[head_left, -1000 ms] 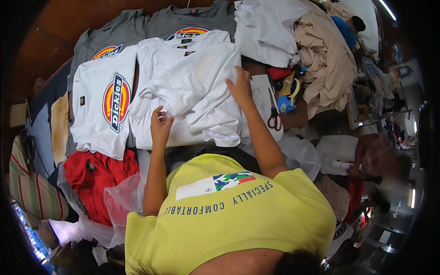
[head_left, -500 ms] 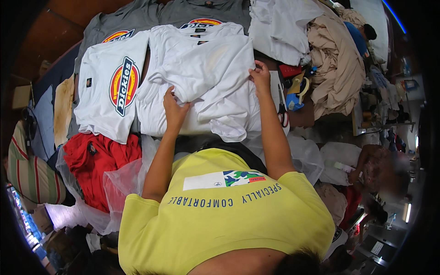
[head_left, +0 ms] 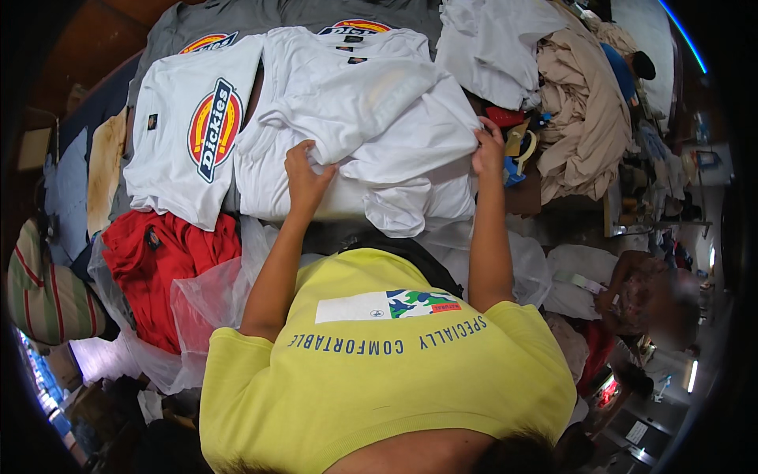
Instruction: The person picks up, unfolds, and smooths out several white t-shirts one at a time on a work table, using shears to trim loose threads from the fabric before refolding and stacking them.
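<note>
Yellow T-shirt [head_left: 387, 379]: worn by the person, nearest, its back printed; both bare forearms reach forward past it.
Red garment [head_left: 162, 268]: crumpled inside a clear plastic bag [head_left: 192, 304], left of the person, below the bench edge.
Left hand [head_left: 309, 178]: at the near-left folds of the top white shirt. Thumb and forefinger curved in a C, narrow gap visible, tips against cloth; cannot tell whether a fold is gripped.
Right hand [head_left: 489, 150]: at the right corner of the same shirt. Thumb and forefinger brought together, pinching the edge; remaining fingers curled, just beside.
Top white shirt [head_left: 410, 126]: spread between both hands, rumpled, near edge hanging in loose folds; faint yellowish patch on its upper part.
White stack [head_left: 257, 170]: directly under the top shirt, on the bench [head_left: 524, 199]; dark neck labels show at the far end.
Printed white shirt [head_left: 175, 130]: flat, left of the stack, red-yellow-navy emblem facing up.
Tape roll [head_left: 532, 144]: just right of the right hand, near a red item [head_left: 505, 116].
Beige cloth [head_left: 580, 118]: heaped, farther right.
White cloth pile [head_left: 493, 51]: beyond the right hand, beside the beige heap.
Grey shirts [head_left: 264, 14]: farthest, behind the white ones, similar emblems partly covered.
</note>
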`<action>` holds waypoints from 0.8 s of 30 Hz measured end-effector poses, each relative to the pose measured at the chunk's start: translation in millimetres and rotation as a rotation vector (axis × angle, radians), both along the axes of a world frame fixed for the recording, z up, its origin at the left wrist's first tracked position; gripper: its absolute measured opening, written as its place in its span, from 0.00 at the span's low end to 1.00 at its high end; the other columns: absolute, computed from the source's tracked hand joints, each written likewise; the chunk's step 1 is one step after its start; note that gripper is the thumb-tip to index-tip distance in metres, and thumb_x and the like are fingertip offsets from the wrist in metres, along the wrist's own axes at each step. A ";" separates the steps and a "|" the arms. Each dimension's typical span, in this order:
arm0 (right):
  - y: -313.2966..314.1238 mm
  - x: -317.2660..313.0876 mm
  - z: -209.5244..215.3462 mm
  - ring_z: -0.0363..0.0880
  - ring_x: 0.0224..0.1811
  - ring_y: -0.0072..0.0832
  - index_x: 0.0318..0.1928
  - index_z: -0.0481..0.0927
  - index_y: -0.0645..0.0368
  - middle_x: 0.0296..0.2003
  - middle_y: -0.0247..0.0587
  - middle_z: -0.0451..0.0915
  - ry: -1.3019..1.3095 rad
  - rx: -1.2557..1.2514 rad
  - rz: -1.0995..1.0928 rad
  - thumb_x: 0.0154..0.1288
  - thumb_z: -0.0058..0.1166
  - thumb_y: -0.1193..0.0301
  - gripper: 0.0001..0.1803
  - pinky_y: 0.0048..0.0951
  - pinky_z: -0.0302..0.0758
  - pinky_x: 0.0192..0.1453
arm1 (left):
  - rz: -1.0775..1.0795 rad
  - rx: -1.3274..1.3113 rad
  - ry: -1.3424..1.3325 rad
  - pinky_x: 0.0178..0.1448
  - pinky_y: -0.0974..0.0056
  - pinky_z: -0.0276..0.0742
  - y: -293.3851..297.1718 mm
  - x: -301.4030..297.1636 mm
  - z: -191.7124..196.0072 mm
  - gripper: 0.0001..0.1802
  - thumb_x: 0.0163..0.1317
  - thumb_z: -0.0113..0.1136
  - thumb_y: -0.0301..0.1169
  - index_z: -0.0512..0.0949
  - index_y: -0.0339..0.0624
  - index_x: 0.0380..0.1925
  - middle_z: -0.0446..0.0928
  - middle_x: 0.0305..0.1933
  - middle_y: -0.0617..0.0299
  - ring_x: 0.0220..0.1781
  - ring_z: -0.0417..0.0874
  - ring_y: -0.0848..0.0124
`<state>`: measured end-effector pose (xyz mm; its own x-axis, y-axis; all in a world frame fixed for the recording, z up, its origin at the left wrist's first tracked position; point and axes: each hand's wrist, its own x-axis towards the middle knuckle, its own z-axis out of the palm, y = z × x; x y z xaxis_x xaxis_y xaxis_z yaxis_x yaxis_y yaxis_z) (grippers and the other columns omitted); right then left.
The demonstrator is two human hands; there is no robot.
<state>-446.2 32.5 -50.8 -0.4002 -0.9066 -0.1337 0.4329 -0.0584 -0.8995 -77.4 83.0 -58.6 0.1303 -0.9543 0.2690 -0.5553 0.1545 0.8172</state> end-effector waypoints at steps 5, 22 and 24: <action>27.6 -9.5 8.8 0.76 0.44 0.33 0.52 0.68 0.58 0.44 0.46 0.75 -0.067 0.189 0.063 0.55 0.48 0.87 0.23 0.34 0.76 0.49 | 0.009 -0.166 -0.262 0.52 0.58 0.67 -0.8 -9.9 3.0 0.29 0.43 0.68 0.30 0.69 0.38 0.48 0.68 0.49 0.50 0.49 0.69 0.54; 158.0 -33.9 -1.4 0.72 0.36 0.21 0.48 0.74 0.59 0.30 0.30 0.75 0.841 0.626 0.880 0.50 0.59 0.74 0.22 0.22 0.69 0.45 | -0.109 0.979 0.064 0.30 0.69 0.70 65.4 136.2 15.1 0.19 0.53 0.58 0.36 0.73 0.35 0.42 0.75 0.30 0.62 0.29 0.74 0.75; 148.8 -34.0 -3.1 0.72 0.36 0.21 0.46 0.75 0.60 0.30 0.30 0.75 0.928 0.634 0.822 0.50 0.61 0.71 0.20 0.22 0.69 0.45 | -0.089 0.956 0.053 0.31 0.69 0.70 62.6 133.1 23.6 0.18 0.53 0.60 0.36 0.74 0.35 0.40 0.75 0.30 0.62 0.30 0.74 0.75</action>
<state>-480.2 181.3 -53.9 0.0440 -0.8078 -0.5878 -0.6192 0.4396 -0.6506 55.7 145.6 -35.0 0.0367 -0.7742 -0.6319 -0.5324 -0.5503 0.6432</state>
